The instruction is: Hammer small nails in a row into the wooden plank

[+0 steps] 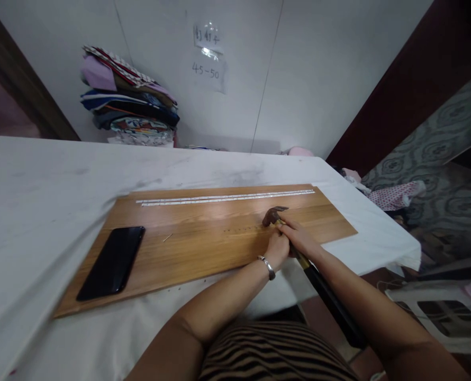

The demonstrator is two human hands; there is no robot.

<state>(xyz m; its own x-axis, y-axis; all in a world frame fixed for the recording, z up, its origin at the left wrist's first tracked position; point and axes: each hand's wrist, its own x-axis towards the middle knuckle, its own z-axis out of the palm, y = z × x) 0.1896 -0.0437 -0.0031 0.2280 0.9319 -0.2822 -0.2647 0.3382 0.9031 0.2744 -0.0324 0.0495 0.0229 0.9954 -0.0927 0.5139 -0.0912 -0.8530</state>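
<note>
A long wooden board (204, 238) lies on the white table (41, 185). My right hand (301, 236) is closed around the neck of a claw hammer (274, 215), whose rusty head rests on the board by a row of small nail marks; its dark handle runs back under my forearm. My left hand (278, 248), with a silver bracelet at the wrist, is closed beside the right hand, fingers pinched near the hammer head. What it pinches is hidden. A loose nail (167, 238) lies on the board.
A black phone (112, 262) lies on the board's left end. Two thin white strips (223, 198) run along its far edge. Folded fabrics (128, 100) are stacked against the wall. A white plastic stool (445, 312) stands on the floor at right.
</note>
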